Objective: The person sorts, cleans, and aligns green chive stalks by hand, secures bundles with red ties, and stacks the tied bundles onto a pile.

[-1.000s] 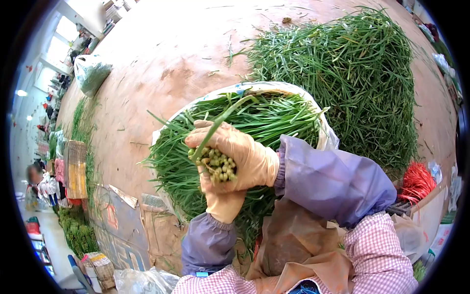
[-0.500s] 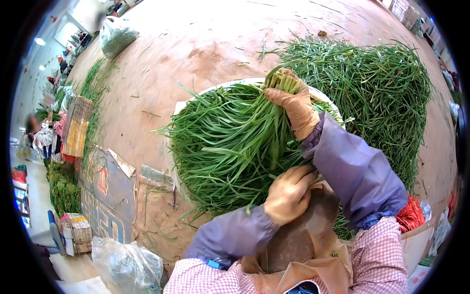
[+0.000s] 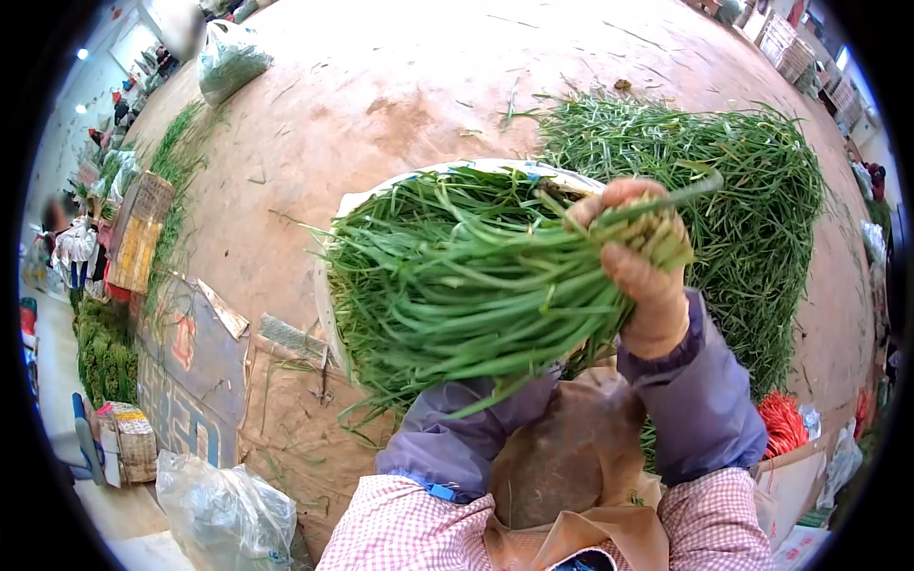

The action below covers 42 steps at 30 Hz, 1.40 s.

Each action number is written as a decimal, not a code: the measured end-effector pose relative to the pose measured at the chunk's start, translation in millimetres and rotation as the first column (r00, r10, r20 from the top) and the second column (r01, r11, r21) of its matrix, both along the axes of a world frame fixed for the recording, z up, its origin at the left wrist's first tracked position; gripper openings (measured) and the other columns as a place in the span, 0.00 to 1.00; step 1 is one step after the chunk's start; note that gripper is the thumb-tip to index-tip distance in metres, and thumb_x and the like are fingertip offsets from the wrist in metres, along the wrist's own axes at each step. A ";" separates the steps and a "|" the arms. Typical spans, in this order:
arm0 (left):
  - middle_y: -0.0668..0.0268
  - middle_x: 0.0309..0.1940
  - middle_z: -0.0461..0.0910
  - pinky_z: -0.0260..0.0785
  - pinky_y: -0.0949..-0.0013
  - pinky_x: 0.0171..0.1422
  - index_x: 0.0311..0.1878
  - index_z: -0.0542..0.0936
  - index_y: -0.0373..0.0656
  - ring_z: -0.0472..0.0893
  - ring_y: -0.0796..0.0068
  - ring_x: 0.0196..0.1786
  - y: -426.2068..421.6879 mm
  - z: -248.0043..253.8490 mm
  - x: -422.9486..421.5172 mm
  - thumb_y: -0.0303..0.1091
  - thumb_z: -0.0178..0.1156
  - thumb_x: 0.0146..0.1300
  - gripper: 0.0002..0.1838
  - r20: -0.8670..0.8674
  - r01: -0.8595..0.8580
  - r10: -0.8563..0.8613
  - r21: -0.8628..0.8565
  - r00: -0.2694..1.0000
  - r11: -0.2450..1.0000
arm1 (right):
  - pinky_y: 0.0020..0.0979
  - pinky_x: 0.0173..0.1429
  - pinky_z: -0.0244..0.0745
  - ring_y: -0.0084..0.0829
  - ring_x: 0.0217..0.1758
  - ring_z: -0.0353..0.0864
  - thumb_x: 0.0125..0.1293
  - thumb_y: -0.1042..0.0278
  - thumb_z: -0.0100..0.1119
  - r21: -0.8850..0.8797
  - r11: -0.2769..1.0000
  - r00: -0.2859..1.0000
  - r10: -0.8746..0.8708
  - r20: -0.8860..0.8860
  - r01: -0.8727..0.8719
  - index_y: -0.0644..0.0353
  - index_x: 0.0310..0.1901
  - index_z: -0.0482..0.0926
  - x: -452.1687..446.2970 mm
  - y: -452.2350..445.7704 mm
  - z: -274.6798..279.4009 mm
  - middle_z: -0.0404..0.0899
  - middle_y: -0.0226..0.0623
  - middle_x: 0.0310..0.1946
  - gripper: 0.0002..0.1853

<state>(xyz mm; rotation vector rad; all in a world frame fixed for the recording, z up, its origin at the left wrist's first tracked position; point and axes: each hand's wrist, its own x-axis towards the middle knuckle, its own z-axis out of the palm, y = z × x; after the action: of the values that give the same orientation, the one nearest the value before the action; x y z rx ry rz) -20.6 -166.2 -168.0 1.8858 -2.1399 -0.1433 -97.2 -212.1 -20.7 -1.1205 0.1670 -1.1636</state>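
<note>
My right hand, in a tan glove, is closed around the pale cut ends of a bunch of long green leafy stems. The bunch lies sideways, its leaves spreading left over a round container with a white-lined rim. More of the same greens fill that container. My left forearm, in a purple sleeve, reaches up under the bunch. The leaves hide my left hand, so its fingers do not show. A brown stained apron covers my lap.
A large heap of greens lies right of the container. Red twine is at the lower right. A clear plastic bag and flattened cardboard lie to the left. A filled bag stands farther off, and people work along the far left.
My right hand has moved right and down, turning the bunch from upright to sideways. My left hand has gone from in front of my lap to behind the leaves.
</note>
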 end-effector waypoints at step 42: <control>0.56 0.50 0.83 0.70 0.61 0.61 0.57 0.81 0.50 0.81 0.56 0.54 -174.2 48.3 49.6 0.55 0.64 0.58 0.27 0.136 -0.208 0.183 0.198 0.974 0.958 | 0.48 0.67 0.68 0.40 0.60 0.72 0.63 0.62 0.60 0.048 0.684 0.685 -0.722 -0.092 0.728 0.56 0.66 0.63 -308.8 126.8 61.2 0.71 0.39 0.54 0.30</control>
<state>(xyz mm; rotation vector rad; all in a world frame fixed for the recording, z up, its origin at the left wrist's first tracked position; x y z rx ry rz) 28.9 -340.4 -119.7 2.2677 -2.0646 -0.2327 -406.0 -85.3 40.5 -1.0396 0.7682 -1.8091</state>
